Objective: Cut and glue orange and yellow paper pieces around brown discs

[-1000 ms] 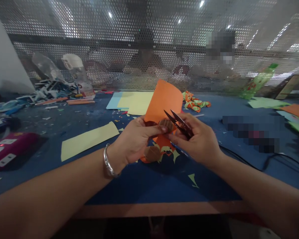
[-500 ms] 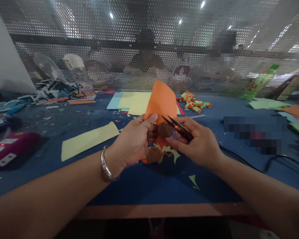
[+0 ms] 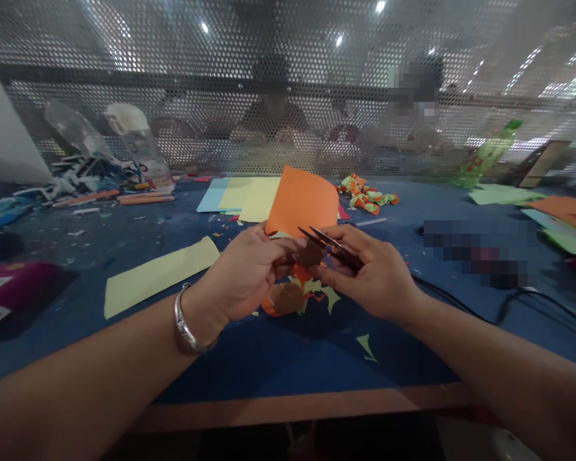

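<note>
My left hand [image 3: 252,272] is closed at the lower left edge of a curved sheet of orange paper [image 3: 304,202], which stands up above both hands. My right hand [image 3: 377,269] grips a pair of scissors [image 3: 324,243], blades slightly apart and pointing left in front of the paper. Between my hands is a brown round piece [image 3: 311,253]; which fingers hold it I cannot tell. Below, a second brown round piece [image 3: 287,298] lies on orange paper, beside pale yellow-green scraps [image 3: 330,298].
A pale yellow strip [image 3: 160,275] lies left on the blue table [image 3: 249,358]. Coloured sheets [image 3: 259,197] and an orange-green crumpled bundle [image 3: 368,193] lie behind. Bottles [image 3: 137,144] and a clutter of pens stand back left; a green bottle [image 3: 489,153] stands right. A black cable [image 3: 454,301] crosses the right side.
The orange sheet has turned and its broad face shows more. My left thumb has slid off its face towards the lower edge. The scissors stay partly apart; the whole view has shifted slightly.
</note>
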{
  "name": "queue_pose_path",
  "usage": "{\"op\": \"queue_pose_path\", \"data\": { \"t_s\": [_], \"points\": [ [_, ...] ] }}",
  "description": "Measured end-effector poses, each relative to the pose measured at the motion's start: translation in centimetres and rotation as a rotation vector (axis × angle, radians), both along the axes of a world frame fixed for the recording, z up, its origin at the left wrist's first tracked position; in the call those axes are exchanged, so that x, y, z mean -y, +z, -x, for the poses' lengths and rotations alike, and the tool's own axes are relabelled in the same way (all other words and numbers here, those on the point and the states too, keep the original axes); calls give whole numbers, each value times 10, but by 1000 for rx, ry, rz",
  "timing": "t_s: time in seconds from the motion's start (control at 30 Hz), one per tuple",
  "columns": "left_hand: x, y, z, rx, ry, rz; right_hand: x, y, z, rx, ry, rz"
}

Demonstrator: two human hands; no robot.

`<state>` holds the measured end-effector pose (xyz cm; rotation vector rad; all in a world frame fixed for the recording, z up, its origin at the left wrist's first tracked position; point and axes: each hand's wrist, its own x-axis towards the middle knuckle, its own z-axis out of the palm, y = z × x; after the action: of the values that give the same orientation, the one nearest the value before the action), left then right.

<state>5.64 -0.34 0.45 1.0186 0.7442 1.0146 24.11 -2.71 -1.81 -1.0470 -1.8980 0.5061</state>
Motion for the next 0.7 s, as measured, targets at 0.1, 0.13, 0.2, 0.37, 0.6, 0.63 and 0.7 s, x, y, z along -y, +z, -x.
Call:
{"op": "queue_pose_path", "data": {
  "t_s": [0.1,0.13,0.2,0.37,0.6,0.63,0.7],
  "points": [
    [-1,-1,-1,4,-67,-52,0,0,0,6,0,-8],
    [-1,-2,-1,4,-86,-59,0,0,0,9,0,-8],
    [-1,-2,-1,-3,-82,-48,1,0,0,20,-4,-5],
    [-4,-1,0,46,81,55,2,7,0,39,-129,-70],
    [-9,1,5,97,117,-68,-3,11,-14,-188,-283,-36],
    [-9,2,6,113,116,-70,-4,10,-16,-213,-289,-18],
    [-10,5,8,149,122,-33,-7,8,-20,-257,-278,13]
  ]
}}
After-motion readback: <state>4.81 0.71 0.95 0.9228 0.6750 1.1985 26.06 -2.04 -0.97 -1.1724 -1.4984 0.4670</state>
